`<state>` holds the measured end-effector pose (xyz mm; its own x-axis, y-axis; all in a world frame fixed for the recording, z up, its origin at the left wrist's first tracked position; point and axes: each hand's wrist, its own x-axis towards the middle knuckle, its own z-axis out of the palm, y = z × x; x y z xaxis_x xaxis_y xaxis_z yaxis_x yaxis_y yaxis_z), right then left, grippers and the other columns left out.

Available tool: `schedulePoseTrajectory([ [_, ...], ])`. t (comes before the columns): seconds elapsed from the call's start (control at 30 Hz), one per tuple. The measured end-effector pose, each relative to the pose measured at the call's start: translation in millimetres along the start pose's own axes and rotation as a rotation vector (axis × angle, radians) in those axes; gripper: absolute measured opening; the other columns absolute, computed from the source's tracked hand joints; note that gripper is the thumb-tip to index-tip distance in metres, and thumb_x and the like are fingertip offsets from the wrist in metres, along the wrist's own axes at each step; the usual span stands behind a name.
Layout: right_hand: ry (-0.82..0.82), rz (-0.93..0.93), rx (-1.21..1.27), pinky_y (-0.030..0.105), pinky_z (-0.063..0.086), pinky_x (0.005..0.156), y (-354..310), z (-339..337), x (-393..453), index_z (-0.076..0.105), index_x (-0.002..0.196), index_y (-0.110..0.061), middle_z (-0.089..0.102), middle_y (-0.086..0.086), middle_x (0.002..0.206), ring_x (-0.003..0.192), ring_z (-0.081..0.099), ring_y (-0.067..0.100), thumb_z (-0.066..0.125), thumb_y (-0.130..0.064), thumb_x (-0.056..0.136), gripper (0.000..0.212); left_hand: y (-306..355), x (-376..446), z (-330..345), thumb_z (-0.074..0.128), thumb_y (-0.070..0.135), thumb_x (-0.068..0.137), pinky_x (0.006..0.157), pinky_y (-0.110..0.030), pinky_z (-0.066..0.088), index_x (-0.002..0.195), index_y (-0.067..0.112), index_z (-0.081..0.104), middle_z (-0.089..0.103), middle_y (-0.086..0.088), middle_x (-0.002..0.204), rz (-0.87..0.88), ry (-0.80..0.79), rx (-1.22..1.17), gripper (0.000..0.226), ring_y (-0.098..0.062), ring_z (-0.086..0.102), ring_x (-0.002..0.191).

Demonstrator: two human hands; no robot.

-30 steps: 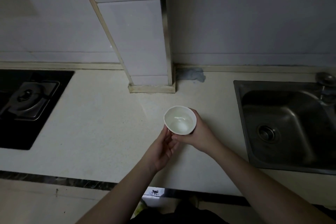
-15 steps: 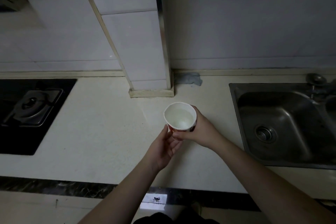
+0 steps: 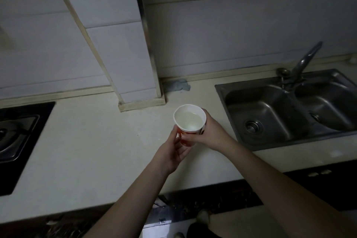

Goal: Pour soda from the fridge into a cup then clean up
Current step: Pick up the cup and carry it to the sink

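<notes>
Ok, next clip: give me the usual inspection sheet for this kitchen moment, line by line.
Surface: pale countertop, mostly bare, dimly lit.
Job's things: paper cup with pale liquid inside, held above the counter; no soda container seen.
Clutter: crumpled bluish cloth against the wall by the tiled column.
Grip: right hand wraps the cup's side; left hand fingertips touch its lower wall.
Cables: nothing seen.
Surroundings: steel double sink with faucet to the right, gas hob to the left.

one cup (image 3: 189, 120), two hands (image 3: 171, 150), one two-basin sink (image 3: 270, 110), one faucet (image 3: 303, 62), one stove burner (image 3: 11, 137).
</notes>
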<state>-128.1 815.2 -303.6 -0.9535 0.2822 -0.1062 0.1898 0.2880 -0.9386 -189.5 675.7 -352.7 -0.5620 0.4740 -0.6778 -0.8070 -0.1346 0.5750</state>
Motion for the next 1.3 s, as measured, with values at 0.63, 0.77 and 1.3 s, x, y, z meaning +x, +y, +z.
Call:
schedulePoseTrajectory([
  [0.63, 0.377, 0.094, -0.049, 0.022, 0.044, 0.097, 31, -118, -145, 0.041, 0.130, -0.038, 0.054, -0.023, 0.122, 0.115, 0.051, -0.005, 0.089, -0.048, 0.055, 0.090, -97, -29, 127, 0.065, 0.056, 0.083, 0.081, -0.028, 0.059, 0.121, 0.005, 0.062, 0.073, -0.013, 0.107, -0.147, -0.273, 0.323, 0.064, -0.023, 0.071, 0.099],
  [0.77, 0.485, 0.128, -0.030, 0.025, 0.046, 0.099, 51, -166, -179, 0.044, 0.124, -0.044, 0.058, -0.021, 0.120, 0.114, 0.053, -0.005, 0.088, -0.055, 0.048, 0.088, -134, -30, 182, 0.060, 0.051, 0.089, 0.072, -0.025, 0.060, 0.118, 0.008, 0.064, 0.075, -0.008, 0.095, -0.198, -0.331, 0.375, 0.052, -0.018, 0.073, 0.083],
  [1.3, 0.676, 0.177, 0.022, 0.005, 0.041, 0.081, 115, -335, -305, 0.043, 0.125, -0.040, 0.057, -0.025, 0.117, 0.107, 0.052, -0.014, 0.089, -0.035, 0.060, 0.080, -275, -38, 360, 0.061, 0.060, 0.078, 0.084, -0.028, 0.056, 0.116, 0.003, 0.063, 0.073, -0.015, 0.107, -0.301, -0.512, 0.554, 0.068, -0.023, 0.072, 0.095],
])
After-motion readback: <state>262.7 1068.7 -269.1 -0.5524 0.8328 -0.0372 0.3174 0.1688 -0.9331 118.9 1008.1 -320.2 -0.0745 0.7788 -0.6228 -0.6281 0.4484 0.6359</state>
